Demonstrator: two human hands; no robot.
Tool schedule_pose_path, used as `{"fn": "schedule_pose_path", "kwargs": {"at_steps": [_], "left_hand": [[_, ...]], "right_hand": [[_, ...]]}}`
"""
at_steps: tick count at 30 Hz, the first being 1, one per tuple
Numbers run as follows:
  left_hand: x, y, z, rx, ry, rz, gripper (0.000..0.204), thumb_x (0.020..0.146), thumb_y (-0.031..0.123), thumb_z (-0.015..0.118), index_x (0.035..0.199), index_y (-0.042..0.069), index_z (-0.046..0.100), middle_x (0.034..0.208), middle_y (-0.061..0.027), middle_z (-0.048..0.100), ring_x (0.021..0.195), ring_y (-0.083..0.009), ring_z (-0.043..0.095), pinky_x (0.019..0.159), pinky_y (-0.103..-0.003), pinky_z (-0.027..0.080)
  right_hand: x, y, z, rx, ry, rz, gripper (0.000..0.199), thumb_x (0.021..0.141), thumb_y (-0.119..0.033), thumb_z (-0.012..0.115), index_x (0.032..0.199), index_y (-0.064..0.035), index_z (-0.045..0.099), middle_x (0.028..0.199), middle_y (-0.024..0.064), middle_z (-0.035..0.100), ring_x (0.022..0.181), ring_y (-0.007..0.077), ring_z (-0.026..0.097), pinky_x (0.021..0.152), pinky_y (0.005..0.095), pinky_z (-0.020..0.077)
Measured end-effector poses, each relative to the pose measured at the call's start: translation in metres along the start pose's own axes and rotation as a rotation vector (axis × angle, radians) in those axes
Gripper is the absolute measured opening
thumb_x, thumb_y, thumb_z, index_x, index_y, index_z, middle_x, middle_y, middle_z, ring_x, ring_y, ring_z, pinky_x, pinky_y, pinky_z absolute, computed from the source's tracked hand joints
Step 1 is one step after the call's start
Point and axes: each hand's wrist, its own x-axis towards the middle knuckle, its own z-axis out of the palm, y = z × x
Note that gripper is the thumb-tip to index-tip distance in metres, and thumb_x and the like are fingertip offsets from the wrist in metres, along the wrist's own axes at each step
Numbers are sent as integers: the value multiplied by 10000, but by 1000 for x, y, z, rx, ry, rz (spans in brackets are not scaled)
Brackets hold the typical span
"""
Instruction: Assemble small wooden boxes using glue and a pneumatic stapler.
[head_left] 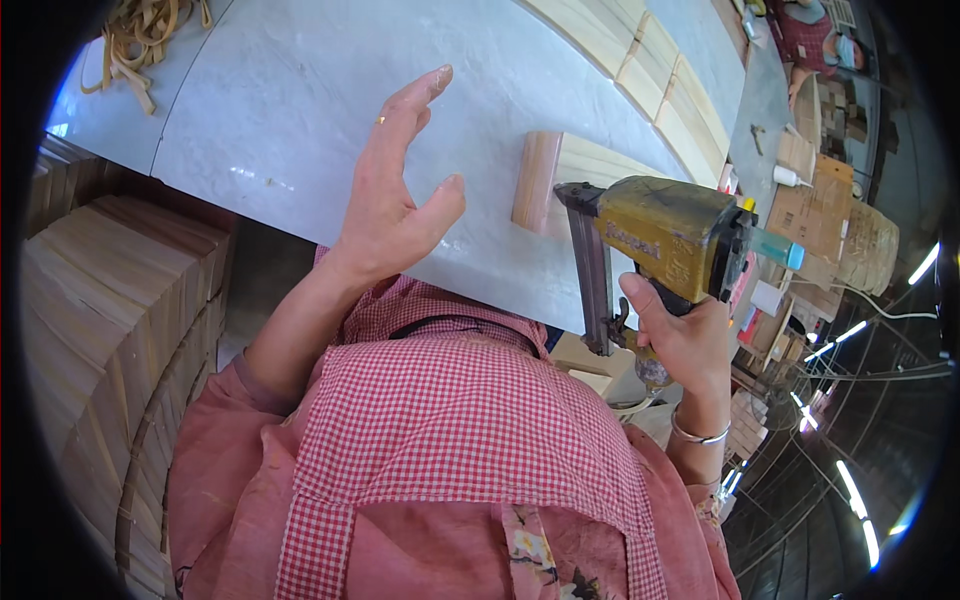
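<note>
My right hand (pixel 685 335) is wrapped round the handle of a yellow and black pneumatic nail gun (pixel 665 225). Its nose points left, close to a wooden block (pixel 538 182) on the grey-white tabletop (pixel 290 120); whether the two touch I cannot tell. Behind the gun a pale wooden piece (pixel 610 160) runs to the right from the block, partly hidden by the tool. Over the table, left of the block, my left hand (pixel 400 190) is raised with thumb and fingers apart and nothing in it.
Pale wooden pieces (pixel 640 60) line up along the table's far right. Tan bands (pixel 145 40) lie in the far left corner. Stacked boards (pixel 120 270) stand at my left. At the right are a cardboard box (pixel 810 215), a white bottle (pixel 790 177) and another person (pixel 810 40).
</note>
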Motion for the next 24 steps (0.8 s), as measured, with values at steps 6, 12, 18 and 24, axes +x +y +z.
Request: {"fn": "schedule_pose_path", "kwargs": {"at_steps": [6, 12, 18, 24], "left_hand": [[10, 11, 37, 128, -39, -114, 785, 790, 161, 760, 1483, 23, 418, 1350, -200, 502, 1192, -324, 518, 1033, -438, 445], [10, 4, 63, 283, -90, -147, 834, 761, 186, 809, 1483, 52, 411, 1308, -211, 500, 1192, -361, 481, 1016, -441, 448], [10, 4, 64, 286, -119, -187, 809, 751, 183, 823, 1448, 70, 429, 1307, -203, 493, 1195, -370, 468, 1008, -441, 448], [8, 3, 64, 268, -126, -238, 704, 740, 177, 832, 1350, 80, 494, 1303, -194, 494, 1200, -360, 468, 1010, -438, 439]], "right_hand": [[22, -3, -15, -17, -20, -10, 290, 886, -203, 810, 1019, 30, 699, 713, 33, 641, 504, 98, 531, 456, 221, 423], [43, -12, -22, -81, -29, 173, 354, 857, -134, 813, 1131, 37, 669, 902, 94, 736, 636, 144, 630, 536, 257, 494], [46, -2, -22, -39, -39, 143, 342, 860, -150, 811, 1116, 33, 675, 854, 87, 722, 553, 123, 583, 475, 241, 447], [48, -3, -22, 27, -52, 203, 318, 862, -157, 806, 1079, 37, 679, 792, 68, 696, 476, 104, 522, 428, 236, 405]]}}
